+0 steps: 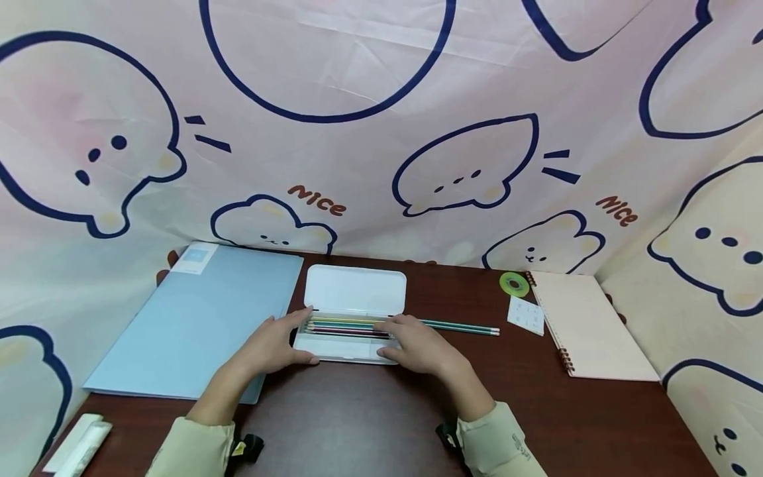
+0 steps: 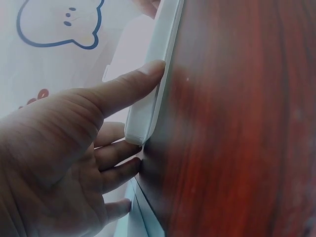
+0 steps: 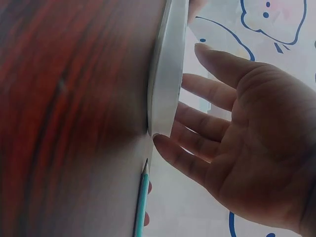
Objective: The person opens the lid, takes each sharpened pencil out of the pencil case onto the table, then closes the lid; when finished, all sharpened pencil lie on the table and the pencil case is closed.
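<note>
I see pale khaki sleeves with ribbed cuffs on both my arms; a black strap sits at each wrist, the left hand (image 1: pixel 271 348) and right hand (image 1: pixel 420 344) bare.

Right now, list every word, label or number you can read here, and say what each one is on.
"Nice" on the backdrop cloth, left of centre.
"Nice" again on the cloth, at right.
Label on the blue folder: too small to read.
Small white card: marks blurred.
Print on the right sleeve cuff: unreadable.

A dark wooden table (image 1: pixel 369 424) carries a blue folder (image 1: pixel 191 324), white pencil case (image 1: pixel 352 311), green pencils (image 1: pixel 465 326), pink notebook (image 1: pixel 590 324).
</note>
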{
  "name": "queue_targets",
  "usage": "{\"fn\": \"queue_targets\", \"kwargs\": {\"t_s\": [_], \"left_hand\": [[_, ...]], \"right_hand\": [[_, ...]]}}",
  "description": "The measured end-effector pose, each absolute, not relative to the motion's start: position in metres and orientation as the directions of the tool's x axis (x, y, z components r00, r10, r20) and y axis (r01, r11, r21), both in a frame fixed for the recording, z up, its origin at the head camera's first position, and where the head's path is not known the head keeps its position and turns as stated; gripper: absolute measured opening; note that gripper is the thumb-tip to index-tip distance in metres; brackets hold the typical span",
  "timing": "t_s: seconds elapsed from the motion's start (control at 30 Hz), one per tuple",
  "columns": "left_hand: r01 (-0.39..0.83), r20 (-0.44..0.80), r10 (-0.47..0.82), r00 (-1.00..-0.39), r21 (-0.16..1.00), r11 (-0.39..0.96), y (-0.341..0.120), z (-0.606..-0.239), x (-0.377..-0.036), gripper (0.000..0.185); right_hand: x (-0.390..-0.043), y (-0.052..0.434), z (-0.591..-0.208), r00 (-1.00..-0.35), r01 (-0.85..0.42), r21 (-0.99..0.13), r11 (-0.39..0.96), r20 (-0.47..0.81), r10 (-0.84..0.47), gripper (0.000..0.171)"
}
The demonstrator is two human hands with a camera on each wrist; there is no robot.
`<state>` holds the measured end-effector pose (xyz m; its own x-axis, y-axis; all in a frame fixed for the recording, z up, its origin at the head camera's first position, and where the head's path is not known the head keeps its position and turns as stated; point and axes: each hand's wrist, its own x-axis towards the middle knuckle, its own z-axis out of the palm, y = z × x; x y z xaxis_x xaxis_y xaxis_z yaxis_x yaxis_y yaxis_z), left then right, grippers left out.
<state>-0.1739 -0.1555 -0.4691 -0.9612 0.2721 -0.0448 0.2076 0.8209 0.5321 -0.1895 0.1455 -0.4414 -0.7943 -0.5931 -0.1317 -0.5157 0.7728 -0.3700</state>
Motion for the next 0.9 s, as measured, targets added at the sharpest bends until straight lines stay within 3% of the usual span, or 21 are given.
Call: {"fn": "queue_targets", "kwargs": {"t_s": [0.3,0.57,0.9], "left_hand": [[0.22,-0.035,0.279,-0.96,0.525,0.822,-0.1556,-0.4676,-0.1733,0.099],[0.225,-0.023,0.277,-0.961,0.519,0.824,-0.1527,-0.4658,-0.1714,0.099],[0.22,-0.019,0.269,-0.963,0.523,0.823,-0.1526,-0.4644,-0.1698,0.098]], "right_hand": [[-0.1898,0.1433,-0.4442,-0.799,-0.526,-0.329,0.784,-0.126,-0.589,0.049],[-0.1907,0.1461,-0.4451,-0.777,-0.602,-0.261,0.755,-0.029,-0.629,0.027],[-0.1923,0.1458,-0.4471,-0.799,-0.581,-0.258,0.772,0.004,-0.601,0.022]]}}
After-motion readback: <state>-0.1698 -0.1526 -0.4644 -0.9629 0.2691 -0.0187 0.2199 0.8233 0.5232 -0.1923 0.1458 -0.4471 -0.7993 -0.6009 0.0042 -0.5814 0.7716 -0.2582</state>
